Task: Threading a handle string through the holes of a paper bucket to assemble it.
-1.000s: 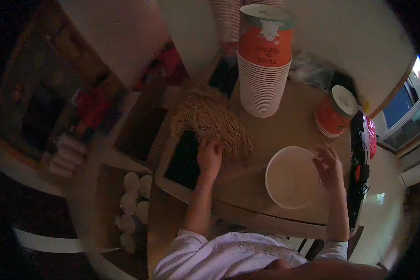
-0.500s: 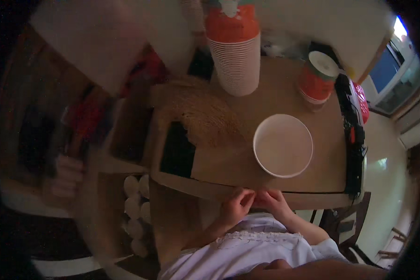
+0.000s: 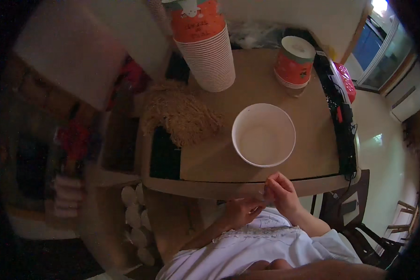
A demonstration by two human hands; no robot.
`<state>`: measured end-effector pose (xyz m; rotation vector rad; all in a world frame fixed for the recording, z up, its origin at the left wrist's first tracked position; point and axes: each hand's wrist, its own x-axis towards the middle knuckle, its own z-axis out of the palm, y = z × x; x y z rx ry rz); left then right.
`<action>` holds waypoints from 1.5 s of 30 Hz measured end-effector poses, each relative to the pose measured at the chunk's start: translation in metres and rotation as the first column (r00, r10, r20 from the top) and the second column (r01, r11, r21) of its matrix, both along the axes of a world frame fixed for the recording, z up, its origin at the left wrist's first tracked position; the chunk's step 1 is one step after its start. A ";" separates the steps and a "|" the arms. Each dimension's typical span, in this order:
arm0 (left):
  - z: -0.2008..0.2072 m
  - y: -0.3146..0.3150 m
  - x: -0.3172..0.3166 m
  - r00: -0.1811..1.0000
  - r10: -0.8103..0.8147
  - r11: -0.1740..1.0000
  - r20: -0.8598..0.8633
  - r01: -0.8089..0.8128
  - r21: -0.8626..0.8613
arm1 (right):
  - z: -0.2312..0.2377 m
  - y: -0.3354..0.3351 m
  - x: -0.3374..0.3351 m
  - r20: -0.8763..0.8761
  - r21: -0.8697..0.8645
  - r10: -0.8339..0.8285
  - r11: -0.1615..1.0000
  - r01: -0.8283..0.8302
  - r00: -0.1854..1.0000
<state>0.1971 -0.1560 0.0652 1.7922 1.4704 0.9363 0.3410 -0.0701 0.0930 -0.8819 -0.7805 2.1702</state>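
My right hand is at the table's front edge, its fingertips pinched on a small clear, filmy piece whose kind I cannot make out. Just below and to its left, my left hand is closed, its fingers curled against the same piece; part of its grip is hidden. Beyond the hands a large white paper tub stands open on the table, and nothing shows inside it. Neither hand touches the tub.
On the brown table are a tall stack of paper tubs, a shorter upturned orange-and-green stack and a heap of brown shredded filler. A black strip with cables runs along the right edge. At lower left is an open carton with round pale items.
My right hand has risen toward the tub, and my left has dropped a little, so they are no longer level. The head view has shifted, sliding the table items left and up.
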 end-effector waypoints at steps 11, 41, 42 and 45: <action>-0.026 0.005 0.007 0.926 -0.371 0.925 -0.077 0.360 -0.122 | 0.023 0.024 0.004 -0.185 0.034 -0.039 0.998 0.047 0.982; 0.075 0.147 -0.079 0.849 0.224 0.926 0.478 -0.338 0.166 | 0.086 0.150 -0.043 0.374 0.427 0.423 0.712 -0.558 0.826; 0.072 0.152 -0.081 0.847 0.179 0.957 0.501 -0.268 0.112 | 0.083 0.155 -0.044 0.376 0.422 0.427 0.711 -0.562 0.822; 0.063 0.162 -0.088 0.776 0.106 0.988 0.622 -0.151 0.021 | 0.073 0.166 -0.051 0.271 0.307 0.496 0.768 -0.562 0.825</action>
